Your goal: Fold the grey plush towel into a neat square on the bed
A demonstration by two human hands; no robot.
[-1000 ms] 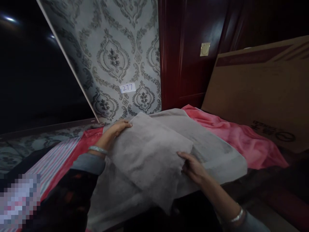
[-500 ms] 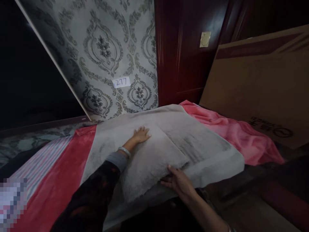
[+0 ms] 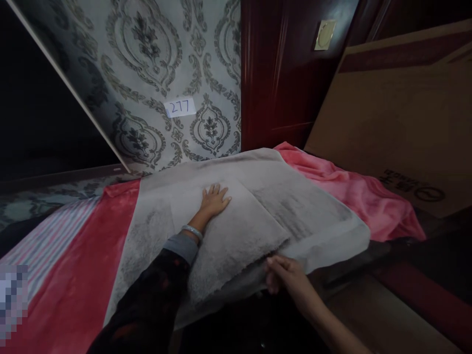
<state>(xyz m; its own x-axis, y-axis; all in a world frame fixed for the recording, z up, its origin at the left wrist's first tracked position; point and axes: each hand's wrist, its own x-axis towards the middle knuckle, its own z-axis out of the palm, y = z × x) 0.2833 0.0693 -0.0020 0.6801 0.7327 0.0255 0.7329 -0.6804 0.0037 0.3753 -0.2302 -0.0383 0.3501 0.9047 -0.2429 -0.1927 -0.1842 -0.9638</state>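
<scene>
A grey plush cloth [image 3: 295, 206] lies spread over a red blanket [image 3: 73, 275], with one part folded over on top of itself. My left hand [image 3: 214, 199] lies flat on the folded part, fingers stretched out. My right hand [image 3: 287, 278] is at the cloth's near edge, fingers curled round the edge of the folded layer. A silver bangle sits on my left wrist.
A patterned wall panel [image 3: 177, 64] with a label reading 277 stands behind the bed. Dark red wooden panelling [image 3: 280, 78] is to its right. A large cardboard box [image 3: 398, 123] leans at the right. A striped sheet [image 3: 44, 241] shows at the left.
The lifted fold has been laid down flat. My left hand moved from the far corner to press on top; my right hand slid down to the near edge.
</scene>
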